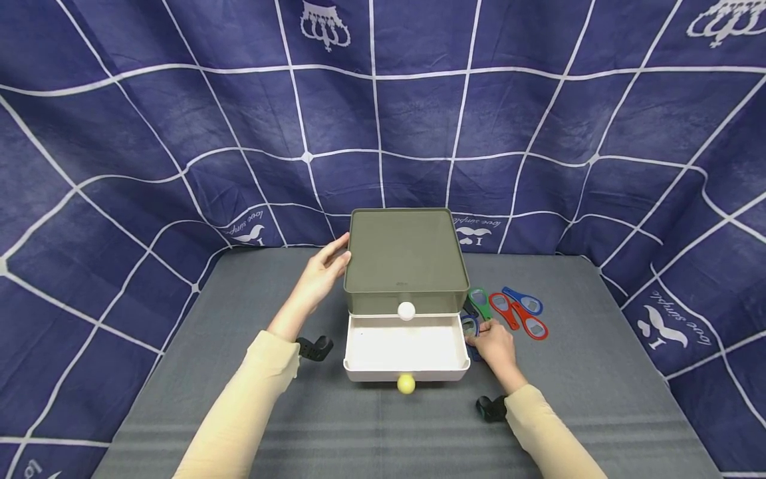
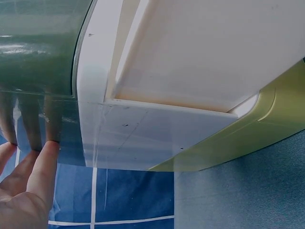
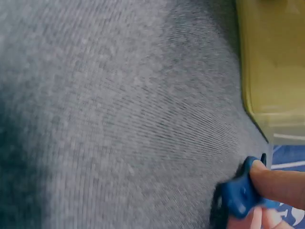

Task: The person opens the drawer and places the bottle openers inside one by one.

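Note:
A two-drawer box (image 1: 407, 253) with a dark green top stands mid-table, its white lower drawer (image 1: 407, 346) pulled out and bare inside. My left hand (image 1: 317, 283) rests its fingertips, fairly straight, on the box's left side; in the left wrist view the fingers (image 2: 43, 167) touch the glossy green wall. To the right of the drawer, my right hand (image 1: 493, 342) pinches a small dark blue ring-ended object (image 1: 470, 326). Thumb and fingers grip this blue plastic piece (image 3: 240, 195) in the right wrist view; its exact kind is unclear.
Right of the box lie more ring-ended pieces: a green one (image 1: 479, 299), red ones (image 1: 532, 326) and a lighter blue one (image 1: 524, 301). The drawers have a white knob (image 1: 406, 311) and a yellow knob (image 1: 405, 383). A blue curtain (image 1: 419, 133) hangs behind the grey table (image 1: 371, 439).

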`<move>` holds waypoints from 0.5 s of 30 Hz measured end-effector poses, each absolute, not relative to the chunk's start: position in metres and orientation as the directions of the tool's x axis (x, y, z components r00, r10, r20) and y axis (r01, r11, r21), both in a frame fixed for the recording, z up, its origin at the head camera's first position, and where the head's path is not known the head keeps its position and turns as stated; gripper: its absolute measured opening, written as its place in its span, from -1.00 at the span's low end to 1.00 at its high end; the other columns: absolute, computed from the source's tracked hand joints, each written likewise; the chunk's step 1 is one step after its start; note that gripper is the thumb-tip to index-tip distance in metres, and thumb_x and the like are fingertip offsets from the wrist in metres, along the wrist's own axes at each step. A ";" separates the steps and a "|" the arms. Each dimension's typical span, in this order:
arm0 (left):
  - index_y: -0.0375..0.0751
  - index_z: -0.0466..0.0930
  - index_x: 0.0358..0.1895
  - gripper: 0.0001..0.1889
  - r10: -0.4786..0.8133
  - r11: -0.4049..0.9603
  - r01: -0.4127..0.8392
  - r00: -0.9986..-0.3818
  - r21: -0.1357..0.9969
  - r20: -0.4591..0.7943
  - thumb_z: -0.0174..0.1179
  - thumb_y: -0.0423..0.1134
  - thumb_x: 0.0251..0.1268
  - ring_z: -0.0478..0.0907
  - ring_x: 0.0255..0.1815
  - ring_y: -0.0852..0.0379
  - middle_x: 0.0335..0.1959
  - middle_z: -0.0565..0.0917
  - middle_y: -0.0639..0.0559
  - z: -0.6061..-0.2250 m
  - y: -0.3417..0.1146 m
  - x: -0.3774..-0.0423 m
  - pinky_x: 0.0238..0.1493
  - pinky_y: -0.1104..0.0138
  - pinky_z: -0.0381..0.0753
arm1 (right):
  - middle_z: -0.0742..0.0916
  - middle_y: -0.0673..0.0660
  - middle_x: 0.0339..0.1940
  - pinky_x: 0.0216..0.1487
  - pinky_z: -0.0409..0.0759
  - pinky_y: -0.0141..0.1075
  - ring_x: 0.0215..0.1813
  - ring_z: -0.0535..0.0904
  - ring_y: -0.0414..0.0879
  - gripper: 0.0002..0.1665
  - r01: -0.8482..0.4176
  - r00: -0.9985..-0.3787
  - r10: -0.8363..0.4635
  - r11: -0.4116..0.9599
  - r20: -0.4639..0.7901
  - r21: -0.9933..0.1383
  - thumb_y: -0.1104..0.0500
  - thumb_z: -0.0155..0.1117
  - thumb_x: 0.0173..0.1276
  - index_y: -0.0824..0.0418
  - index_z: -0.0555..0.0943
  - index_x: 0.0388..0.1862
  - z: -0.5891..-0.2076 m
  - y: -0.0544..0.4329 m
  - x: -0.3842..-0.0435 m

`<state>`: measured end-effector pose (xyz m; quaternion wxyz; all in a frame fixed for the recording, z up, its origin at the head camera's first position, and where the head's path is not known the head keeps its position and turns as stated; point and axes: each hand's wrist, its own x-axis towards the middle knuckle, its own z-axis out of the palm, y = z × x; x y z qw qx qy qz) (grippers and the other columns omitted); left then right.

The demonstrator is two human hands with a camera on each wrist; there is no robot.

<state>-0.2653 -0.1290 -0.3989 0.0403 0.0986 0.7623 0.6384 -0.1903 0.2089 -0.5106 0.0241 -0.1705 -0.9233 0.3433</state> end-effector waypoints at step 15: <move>-0.11 0.17 0.53 -0.46 0.201 0.163 0.100 -0.977 0.982 0.066 -0.04 -0.20 0.57 0.29 0.48 -0.13 0.54 0.23 -0.11 -0.399 -0.129 -0.265 0.44 0.00 0.37 | 0.73 -0.06 -0.42 -0.36 0.60 -0.44 -0.42 0.57 -0.36 -0.49 0.263 -0.962 0.194 0.469 -0.192 -0.843 0.15 0.46 0.23 0.43 0.51 0.01 -0.430 0.250 -0.168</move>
